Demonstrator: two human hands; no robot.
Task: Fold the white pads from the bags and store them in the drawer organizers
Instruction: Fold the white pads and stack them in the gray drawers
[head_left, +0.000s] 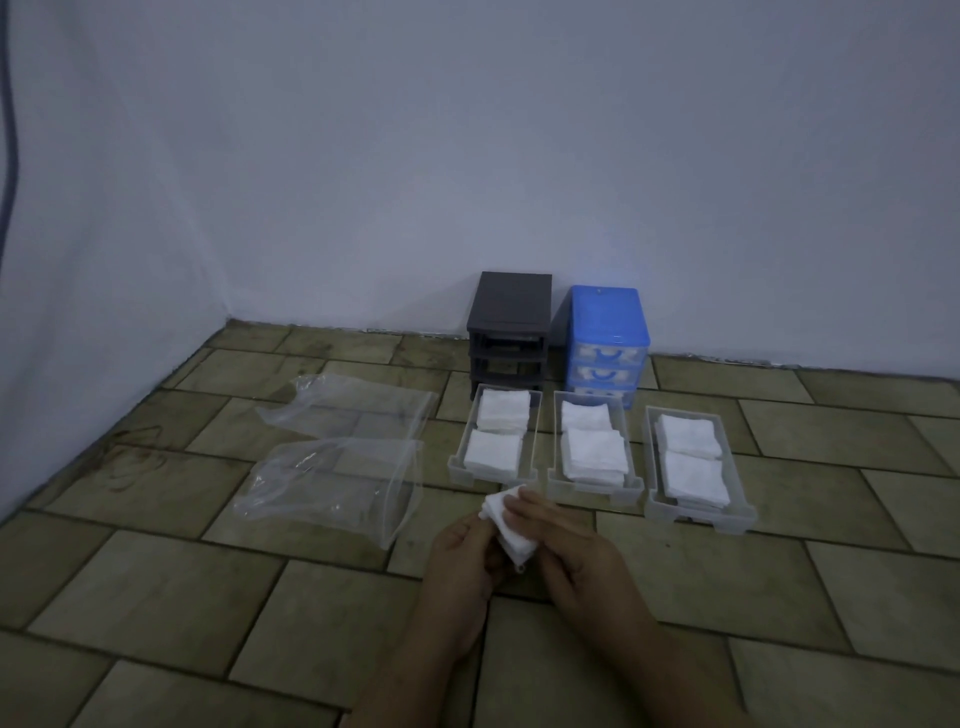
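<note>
A: Held between both hands above the tiled floor (156, 587), just short of the near ends of the trays: one small white fabric pad (506, 525), partly folded. Left hand (462, 556) curled round its left edge, right hand (566, 545) with fingers curved over the top, pinching it.

B: Handling?

A: Light, soft, limp, likely to flop open if released. No stiffness to hold a crease unaided. Best pinched at the corners and along the fold, then pressed flat.

B: Storage so far?

A: Three clear plastic drawer trays side by side on the floor: left tray (457, 460), middle tray (555, 478) and right tray (652, 501), each holding two stacks of folded pads. Behind them, against the wall, a dark grey drawer frame (511, 304) with open slots and a blue drawer unit (608, 317). Further left on the floor, two clear plastic bags (332, 467), seemingly emptied.

B: Unclear parts?

A: Lower corner of the pad hidden by the palms; number of folds hard to judge. Dim light, stack counts unreadable. Blue unit's drawers apparently hold something white, contents uncertain. Forearms cut off at the bottom edge.
</note>
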